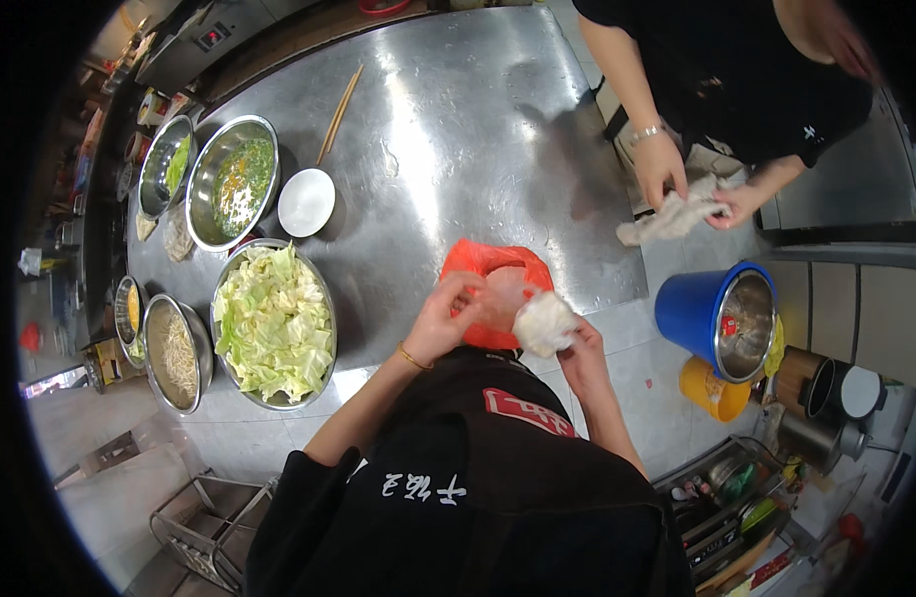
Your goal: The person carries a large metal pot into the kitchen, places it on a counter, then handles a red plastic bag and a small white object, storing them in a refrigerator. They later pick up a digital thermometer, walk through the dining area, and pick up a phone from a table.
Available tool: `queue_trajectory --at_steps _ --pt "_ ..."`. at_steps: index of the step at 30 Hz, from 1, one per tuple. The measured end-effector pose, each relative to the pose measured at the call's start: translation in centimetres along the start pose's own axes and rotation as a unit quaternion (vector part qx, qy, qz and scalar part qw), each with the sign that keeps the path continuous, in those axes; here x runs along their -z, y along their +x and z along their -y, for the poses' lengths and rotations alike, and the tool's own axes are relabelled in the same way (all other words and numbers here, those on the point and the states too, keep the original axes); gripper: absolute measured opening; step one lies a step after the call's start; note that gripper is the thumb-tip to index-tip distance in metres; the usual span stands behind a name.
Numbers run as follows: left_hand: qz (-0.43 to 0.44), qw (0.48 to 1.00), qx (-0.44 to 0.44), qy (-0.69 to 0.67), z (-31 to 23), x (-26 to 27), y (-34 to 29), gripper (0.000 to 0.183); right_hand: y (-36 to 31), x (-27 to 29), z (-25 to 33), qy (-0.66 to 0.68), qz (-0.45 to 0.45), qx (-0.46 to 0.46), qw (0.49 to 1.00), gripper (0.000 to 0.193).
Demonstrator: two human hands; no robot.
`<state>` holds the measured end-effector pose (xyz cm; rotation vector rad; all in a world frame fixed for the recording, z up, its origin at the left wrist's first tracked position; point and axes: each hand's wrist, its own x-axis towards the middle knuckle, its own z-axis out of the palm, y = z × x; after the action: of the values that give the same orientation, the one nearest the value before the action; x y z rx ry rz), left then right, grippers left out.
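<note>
Left hand (446, 316) pinching the red plastic bag (490, 267) at the steel table's (458, 119) six-o'clock edge; right hand (575, 343) closed around a white lump (544, 322), at the bag's four o'clock.

Commercial kitchen: steel worktable (448, 129), prep bowls (231, 179)

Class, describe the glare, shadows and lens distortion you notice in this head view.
Head view: overhead light glares off the steel table; a co-worker's soft shadow falls near its far right edge; fisheye bends the table edges, with a black vignette round the rim; the right hand looks slightly soft.
</note>
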<state>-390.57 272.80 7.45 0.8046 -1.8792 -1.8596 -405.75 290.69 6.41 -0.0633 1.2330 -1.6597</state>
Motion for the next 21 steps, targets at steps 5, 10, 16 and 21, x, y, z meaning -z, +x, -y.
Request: queue_trajectory --at_steps 5,10,16,21 --pt "0.036 0.998 0.017 0.05 1.0 -0.3 0.6 0.017 1.4 0.6 0.5 0.168 -0.041 0.011 0.985 0.037" --pt "0.059 0.958 -0.106 0.259 3.6 -2.6 1.3 0.022 1.7 0.6 0.3 0.156 -0.055 0.0 0.986 0.039" --pt "0.076 0.932 0.013 0.353 4.4 -2.9 1.1 0.019 1.9 1.0 0.2 0.163 -0.049 0.005 0.985 0.039" --pt "0.151 0.955 -0.051 0.25 3.2 -1.1 -0.5 0.005 1.7 1.2 0.2 0.169 -0.056 0.005 0.984 0.038"
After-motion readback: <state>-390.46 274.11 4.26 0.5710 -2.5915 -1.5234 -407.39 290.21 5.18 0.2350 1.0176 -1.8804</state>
